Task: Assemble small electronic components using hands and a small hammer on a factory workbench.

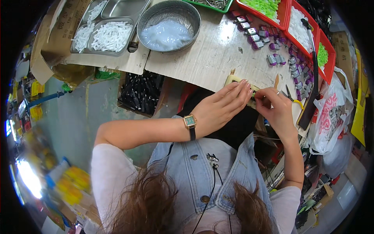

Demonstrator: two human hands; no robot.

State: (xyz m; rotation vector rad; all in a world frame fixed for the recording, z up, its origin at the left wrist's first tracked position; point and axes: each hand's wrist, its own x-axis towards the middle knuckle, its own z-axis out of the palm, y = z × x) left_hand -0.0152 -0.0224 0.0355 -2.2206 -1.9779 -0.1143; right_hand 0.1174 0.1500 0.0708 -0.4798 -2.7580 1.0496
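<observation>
At the table's front edge lies a long cream-coloured block (230,79), mostly hidden under my fingers. My left hand (222,107) lies flat across it, the fingers stretched out and side by side. Close to those fingertips, my right hand (278,113) pinches thumb and forefinger together at the block's right end. Whatever is in that pinch is too small and covered to make out. Right of my right hand are scissors or snips with yellow handles (299,104). Several small purple-and-silver parts (276,59) are scattered beyond it.
Red bins (286,17) with green and white pieces line the back right. A metal bowl (141,37) of translucent material and a steel tray (134,11) of white pieces stand back left. Below the table is a box of black parts (141,91); a plastic bag (329,113) hangs right.
</observation>
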